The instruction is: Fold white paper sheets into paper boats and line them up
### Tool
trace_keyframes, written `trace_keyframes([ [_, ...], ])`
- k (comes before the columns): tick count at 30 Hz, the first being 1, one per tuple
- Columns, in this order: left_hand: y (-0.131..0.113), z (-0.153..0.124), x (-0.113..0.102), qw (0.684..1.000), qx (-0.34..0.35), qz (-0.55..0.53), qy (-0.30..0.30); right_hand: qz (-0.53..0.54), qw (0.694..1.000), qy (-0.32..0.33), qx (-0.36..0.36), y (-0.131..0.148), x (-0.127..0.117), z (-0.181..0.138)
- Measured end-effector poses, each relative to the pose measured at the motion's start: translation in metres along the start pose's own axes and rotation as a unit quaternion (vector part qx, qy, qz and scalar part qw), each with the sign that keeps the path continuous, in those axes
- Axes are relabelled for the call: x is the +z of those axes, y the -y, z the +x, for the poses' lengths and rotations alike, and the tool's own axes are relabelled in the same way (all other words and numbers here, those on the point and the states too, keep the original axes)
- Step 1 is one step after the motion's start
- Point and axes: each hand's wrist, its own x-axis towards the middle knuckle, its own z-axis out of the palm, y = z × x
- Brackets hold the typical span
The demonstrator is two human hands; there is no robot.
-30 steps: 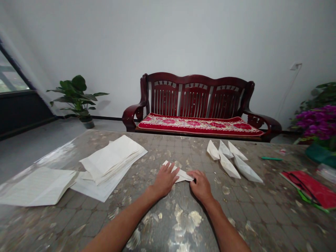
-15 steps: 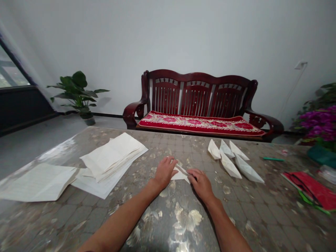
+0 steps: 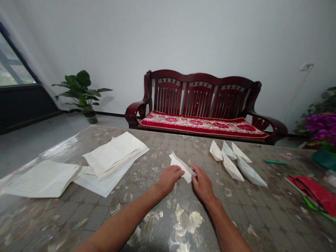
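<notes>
A narrow folded sheet of white paper (image 3: 181, 163) lies slantwise on the table in front of me, a raised flap along its far right edge. My left hand (image 3: 170, 179) is at its near left side, with the fingers together and the tips pressing the paper down. At the near right end, the thumb and fingers of my right hand (image 3: 202, 183) pinch the paper's edge. The underside of the paper is hidden.
Several folded paper boats (image 3: 232, 164) stand right of my hands. A stack of paper sheets (image 3: 115, 154) and a loose folded sheet (image 3: 44, 180) lie left. Farther right are a green pen (image 3: 276, 162) and a red pouch (image 3: 312, 190). A wooden bench (image 3: 198, 94) stands beyond the table (image 3: 147, 224).
My left hand has slid toward me and right along the paper, uncovering its far left end. My right hand stays at the right end. The view has shifted slightly.
</notes>
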Motion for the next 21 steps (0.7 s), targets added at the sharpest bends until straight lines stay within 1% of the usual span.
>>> trace_keyframes([
  [3,0.013,0.009,0.003,1.0,-0.004,0.0,-0.017,-0.03,0.998,0.016,-0.057,0.001,-0.003,0.001],
  [6,0.026,0.017,0.006,0.999,-0.022,-0.006,-0.034,-0.066,0.995,0.041,-0.065,0.001,-0.004,0.004],
  [9,0.035,0.022,0.008,0.999,-0.024,-0.016,-0.039,-0.09,0.992,0.056,-0.073,0.001,-0.004,0.009],
  [14,0.038,0.027,0.009,0.998,-0.015,-0.041,-0.053,-0.138,0.981,0.081,-0.111,0.003,-0.011,0.02],
  [18,0.037,0.029,0.01,0.994,-0.026,-0.072,-0.073,-0.196,0.962,0.107,-0.156,0.006,-0.016,0.03],
  [21,0.038,0.027,0.01,0.993,-0.028,-0.095,-0.068,-0.233,0.951,0.123,-0.162,0.009,-0.014,0.034],
])
